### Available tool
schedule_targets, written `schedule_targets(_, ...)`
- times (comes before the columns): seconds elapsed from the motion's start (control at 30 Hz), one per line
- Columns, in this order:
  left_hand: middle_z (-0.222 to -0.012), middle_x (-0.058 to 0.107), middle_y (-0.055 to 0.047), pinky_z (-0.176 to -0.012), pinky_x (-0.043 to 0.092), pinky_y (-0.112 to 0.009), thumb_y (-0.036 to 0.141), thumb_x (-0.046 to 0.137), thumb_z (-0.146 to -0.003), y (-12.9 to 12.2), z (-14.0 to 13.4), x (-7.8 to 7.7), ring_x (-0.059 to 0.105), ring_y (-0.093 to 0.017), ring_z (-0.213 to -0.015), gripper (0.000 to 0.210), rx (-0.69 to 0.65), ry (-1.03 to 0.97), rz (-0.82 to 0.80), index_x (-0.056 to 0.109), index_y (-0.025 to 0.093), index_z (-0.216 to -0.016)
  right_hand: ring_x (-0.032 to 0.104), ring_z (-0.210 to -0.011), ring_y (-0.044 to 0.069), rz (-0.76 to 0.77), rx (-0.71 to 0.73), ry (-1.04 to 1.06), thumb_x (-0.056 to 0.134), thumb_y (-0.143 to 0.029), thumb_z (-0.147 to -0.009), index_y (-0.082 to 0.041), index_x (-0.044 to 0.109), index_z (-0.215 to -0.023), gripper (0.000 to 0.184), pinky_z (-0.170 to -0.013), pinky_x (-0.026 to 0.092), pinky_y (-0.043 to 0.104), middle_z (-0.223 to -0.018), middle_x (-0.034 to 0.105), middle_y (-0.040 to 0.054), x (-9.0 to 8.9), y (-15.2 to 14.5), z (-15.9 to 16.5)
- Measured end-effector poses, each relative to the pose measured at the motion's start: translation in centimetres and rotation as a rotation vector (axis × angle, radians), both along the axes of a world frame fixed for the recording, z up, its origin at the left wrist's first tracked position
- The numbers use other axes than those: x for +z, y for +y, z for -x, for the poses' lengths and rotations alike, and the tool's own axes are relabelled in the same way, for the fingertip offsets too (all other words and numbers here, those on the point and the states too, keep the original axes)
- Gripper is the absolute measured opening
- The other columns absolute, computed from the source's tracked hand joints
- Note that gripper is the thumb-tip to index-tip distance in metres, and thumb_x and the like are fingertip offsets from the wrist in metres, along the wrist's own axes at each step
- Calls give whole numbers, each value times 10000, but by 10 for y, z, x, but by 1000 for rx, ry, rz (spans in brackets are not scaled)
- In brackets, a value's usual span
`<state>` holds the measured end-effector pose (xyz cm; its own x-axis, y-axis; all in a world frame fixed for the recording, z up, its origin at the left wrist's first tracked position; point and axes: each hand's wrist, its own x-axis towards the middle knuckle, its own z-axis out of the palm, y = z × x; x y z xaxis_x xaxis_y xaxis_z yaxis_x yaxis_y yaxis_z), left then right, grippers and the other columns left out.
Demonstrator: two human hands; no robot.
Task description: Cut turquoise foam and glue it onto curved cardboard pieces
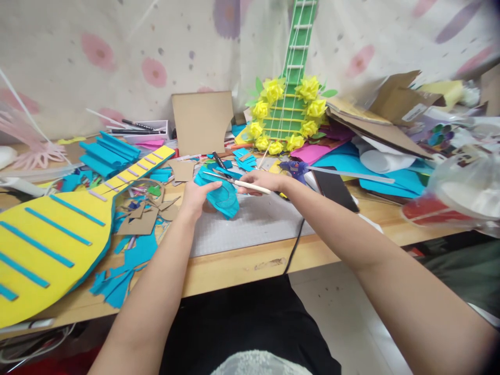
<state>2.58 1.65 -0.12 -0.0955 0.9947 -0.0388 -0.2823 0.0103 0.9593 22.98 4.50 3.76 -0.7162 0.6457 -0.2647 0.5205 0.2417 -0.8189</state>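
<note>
Pinched in my left hand (pixel 196 198) is a piece of blue paper (pixel 223 200), held a little above the pale grid mat (pixel 250 229). Pale-handled scissors (pixel 253 187) are in my right hand (pixel 269 180). Their metal blades point left and lie across the blue paper's upper part; how far they are apart is too small to tell. My right fingers partly hide the handle loops.
A yellow paper guitar shape (pixel 78 219) with blue strips lies left, beside blue scraps (pixel 140 252). A green guitar shape (pixel 291 112) with yellow flowers stands behind. A glue gun (pixel 296 169) and a plastic-wrapped cup (pixel 437 205) are right.
</note>
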Motion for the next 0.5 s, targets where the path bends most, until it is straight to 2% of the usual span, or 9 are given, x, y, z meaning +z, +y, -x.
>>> schedule_targets(0.2,-784,714,-62,-769,526,-387,226,859,-360,0,1,-2,660,-243,-771,434,44,67,12,710,141,-758,398,-444,71,-40,-53,-38,634,-567,-677,-155,542,-726,425,-464,302,227,-496,449,-57,-1,1,-3)
schedule_targets(0.4,-831,720,-60,-757,535,-382,233,850,-402,2,2,-8,663,-237,-777,442,-10,85,-22,717,159,-817,395,-464,63,-51,-25,-32,613,-560,-702,-156,526,-728,414,-473,306,216,-513,446,-59,1,-1,-3)
schedule_targets(0.5,-798,720,-61,-731,536,-373,242,847,-413,0,1,-8,664,-238,-748,400,-16,118,-17,720,160,-784,394,-463,60,-28,11,8,614,-557,-705,-158,513,-727,412,-462,305,210,-518,438,-62,2,-1,1)
